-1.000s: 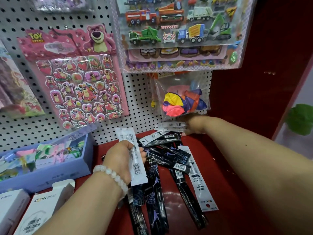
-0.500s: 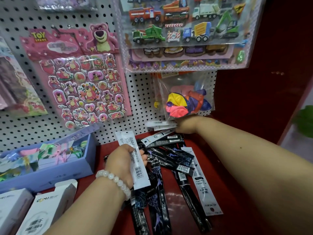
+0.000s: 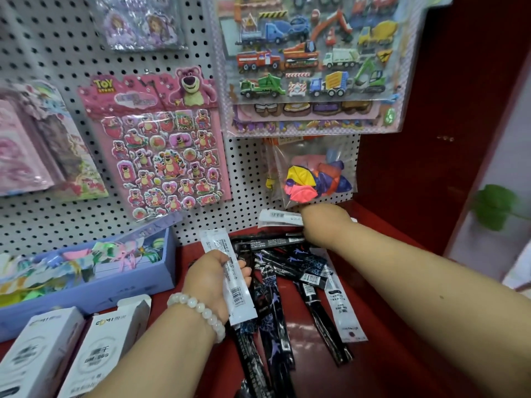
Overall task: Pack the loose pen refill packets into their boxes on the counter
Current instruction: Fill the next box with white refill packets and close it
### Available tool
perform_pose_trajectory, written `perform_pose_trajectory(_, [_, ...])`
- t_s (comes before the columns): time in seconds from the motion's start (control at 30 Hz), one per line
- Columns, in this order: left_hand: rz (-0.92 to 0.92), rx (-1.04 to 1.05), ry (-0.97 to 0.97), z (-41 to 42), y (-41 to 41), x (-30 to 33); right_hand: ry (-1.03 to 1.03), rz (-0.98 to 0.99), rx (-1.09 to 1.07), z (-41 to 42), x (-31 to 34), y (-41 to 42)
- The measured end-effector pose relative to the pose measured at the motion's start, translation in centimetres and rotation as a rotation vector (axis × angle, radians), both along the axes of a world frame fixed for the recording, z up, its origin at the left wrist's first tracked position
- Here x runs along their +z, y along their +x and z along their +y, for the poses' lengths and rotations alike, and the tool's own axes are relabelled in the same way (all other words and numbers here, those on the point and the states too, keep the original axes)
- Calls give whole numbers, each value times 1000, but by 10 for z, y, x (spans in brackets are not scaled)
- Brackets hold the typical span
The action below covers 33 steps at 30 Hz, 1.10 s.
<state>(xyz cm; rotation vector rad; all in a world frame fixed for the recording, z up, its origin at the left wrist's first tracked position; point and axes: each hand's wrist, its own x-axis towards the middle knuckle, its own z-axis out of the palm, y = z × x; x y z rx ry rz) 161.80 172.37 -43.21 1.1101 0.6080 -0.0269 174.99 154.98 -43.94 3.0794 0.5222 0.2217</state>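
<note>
red counter (image 3: 359, 354) at a pegboard (image 3: 43, 219). two white boxes (image 3: 94, 346), one flap open, are seen left of the left hand (image 3: 214, 282), whose fingers (image 3: 244, 272) are closed round one white refill packet (image 3: 230, 278), long axis running away from the wrist. black packets (image 3: 275, 337) are fanned just right of those fingers. the right hand (image 3: 321, 222) is reached to white packets at the back (image 3: 280, 218); its grasp cannot be told. the left hand is judged nearer the boxes.
</note>
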Motion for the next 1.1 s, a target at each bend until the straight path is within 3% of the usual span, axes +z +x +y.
perform_pose_trajectory(0.23, [-21, -15, -17, 1, -40, 6, 134, 395, -361, -25, 11, -66])
perform_pose_trajectory(0.33, [-34, -27, -26, 0, -52, 5, 119, 480, -413, -21, 0, -84])
perform_pose_trajectory(0.53, [-56, -56, -29, 0, -67, -1, 111, 364, -514, -43, 0, -101])
perform_pose_trajectory(0.67, [-47, -66, -58, -1, -70, -8, 245, 246, -561, -52, -7, -113])
perform_pose_trajectory(0.87, [-37, -101, -56, -4, -82, -9, 488, 178, -571, -49, 5, -124])
perform_pose_trajectory(1.0, [-57, -78, -86, -1, -87, -14, 891, 402, -406, -20, 24, -135])
perform_pose_trajectory(1.1, [-61, -46, -133, -3, -92, -12, 874, 543, -266, 5, 39, -161])
